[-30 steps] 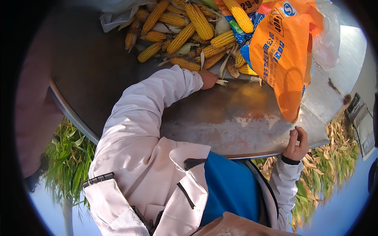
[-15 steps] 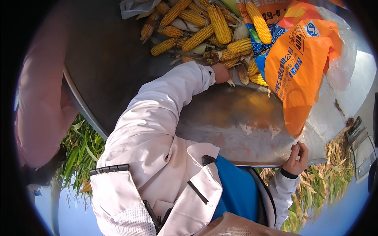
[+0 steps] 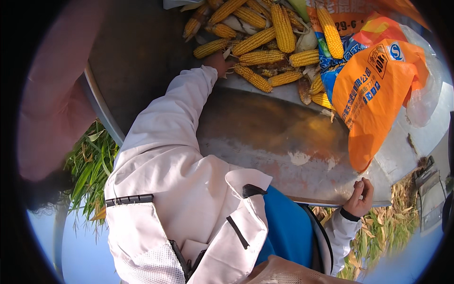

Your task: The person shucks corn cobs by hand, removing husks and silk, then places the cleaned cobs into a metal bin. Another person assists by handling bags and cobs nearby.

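Note:
My left hand reaches into a heap of husked yellow corn cobs at the far side of a metal container. It touches the left part of the heap, between one corn cob and another cob; its fingers are partly hidden, so I cannot tell whether they grip. By the container's near right edge, my right hand is closed, its fingers curled, and nothing shows in them. Just beyond its fingertips hangs the lower corner of an orange printed plastic sack.
One corn cob lies on the sack. Clear plastic spreads beside it. At the left stands another person in a pink sleeve. Green plants and dry stalks grow outside the container's metal rim.
My left hand has moved left along the heap, uncovering cobs in the middle. The view has shifted a little. My right hand stays by the sack's corner.

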{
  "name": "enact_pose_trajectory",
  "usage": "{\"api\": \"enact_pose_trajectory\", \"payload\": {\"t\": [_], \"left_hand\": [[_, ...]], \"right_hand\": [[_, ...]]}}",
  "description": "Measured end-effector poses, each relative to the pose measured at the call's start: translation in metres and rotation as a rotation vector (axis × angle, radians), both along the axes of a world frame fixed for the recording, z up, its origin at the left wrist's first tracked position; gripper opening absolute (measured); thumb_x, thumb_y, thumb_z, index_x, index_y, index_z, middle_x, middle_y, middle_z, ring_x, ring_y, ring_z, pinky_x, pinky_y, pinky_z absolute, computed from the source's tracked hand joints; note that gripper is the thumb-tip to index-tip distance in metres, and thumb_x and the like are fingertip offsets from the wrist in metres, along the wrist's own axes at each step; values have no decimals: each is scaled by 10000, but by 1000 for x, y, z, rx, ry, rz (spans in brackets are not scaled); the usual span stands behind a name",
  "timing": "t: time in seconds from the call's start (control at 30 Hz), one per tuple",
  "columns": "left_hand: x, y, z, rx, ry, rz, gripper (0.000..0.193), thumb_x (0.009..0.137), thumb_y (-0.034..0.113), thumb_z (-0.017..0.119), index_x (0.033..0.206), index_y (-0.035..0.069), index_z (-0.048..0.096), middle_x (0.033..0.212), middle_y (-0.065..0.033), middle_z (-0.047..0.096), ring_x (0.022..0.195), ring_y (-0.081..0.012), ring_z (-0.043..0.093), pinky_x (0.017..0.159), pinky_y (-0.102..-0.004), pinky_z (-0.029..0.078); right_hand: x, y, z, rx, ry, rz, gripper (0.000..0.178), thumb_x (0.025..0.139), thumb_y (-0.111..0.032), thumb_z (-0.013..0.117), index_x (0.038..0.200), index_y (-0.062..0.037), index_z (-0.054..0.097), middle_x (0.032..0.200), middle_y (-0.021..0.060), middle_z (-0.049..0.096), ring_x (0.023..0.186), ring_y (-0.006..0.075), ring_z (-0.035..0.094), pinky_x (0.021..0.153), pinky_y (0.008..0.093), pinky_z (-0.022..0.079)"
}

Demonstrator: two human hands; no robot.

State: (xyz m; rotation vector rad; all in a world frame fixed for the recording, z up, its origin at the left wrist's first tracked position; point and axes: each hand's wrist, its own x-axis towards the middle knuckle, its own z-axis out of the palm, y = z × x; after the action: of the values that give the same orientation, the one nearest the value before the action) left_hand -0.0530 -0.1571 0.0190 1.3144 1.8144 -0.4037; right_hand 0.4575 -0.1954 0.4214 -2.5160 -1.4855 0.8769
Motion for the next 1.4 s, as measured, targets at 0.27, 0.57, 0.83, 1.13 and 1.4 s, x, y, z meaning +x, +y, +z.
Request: {"api": "enact_pose_trajectory", "payload": {"t": [0.27, 0.57, 0.83, 1.13, 1.4], "left_hand": [[-10, 27, -2, -334, -66, -162, 543, 892, 459, 648, 1179, -2, 656, 1063, -223, 705, 924, -374, 689, 849, -462, 538], [22, 67, 104, -238, -247, -291, 401, 888, 372, 575, 973, 0, 699, 931, -219, 707, 864, -398, 673, 796, -483, 514], [59, 94, 252, 189, -318, -190, 397, 904, 381, 563, 931, 3, 682, 872, -239, 682, 843, -448, 645, 765, -506, 504], [89, 80, 429, 604, -374, -448, 223, 834, 258, 621, 865, 38, 630, 776, -193, 664, 757, -406, 662, 693, -492, 534], [99, 54, 477, 903, -545, -435, 196, 808, 190, 681, 920, 30, 672, 833, -173, 668, 776, -370, 663, 695, -446, 536]], "right_hand": [[2, 1, 1, 17, 11, 16, 230, 993, -181, 621, 1087, 26, 653, 889, 76, 667, 792, 142, 627, 753, 273, 514], [1, 0, -1, 115, 61, 49, 173, 960, -128, 635, 1057, 12, 664, 823, 57, 666, 694, 119, 589, 676, 262, 494], [2, -10, -6, 262, 310, -54, 149, 972, -100, 621, 1041, 31, 638, 804, 26, 624, 678, 64, 548, 611, 240, 463], [-92, 31, 27, 555, 207, 611, 320, 833, -17, 670, 1152, -52, 670, 1158, 144, 668, 964, 294, 674, 764, 349, 565], [-203, 92, 24, 631, 556, 806, 347, 854, -91, 682, 1196, -62, 631, 1146, 145, 643, 994, 371, 652, 822, 405, 544]]}}
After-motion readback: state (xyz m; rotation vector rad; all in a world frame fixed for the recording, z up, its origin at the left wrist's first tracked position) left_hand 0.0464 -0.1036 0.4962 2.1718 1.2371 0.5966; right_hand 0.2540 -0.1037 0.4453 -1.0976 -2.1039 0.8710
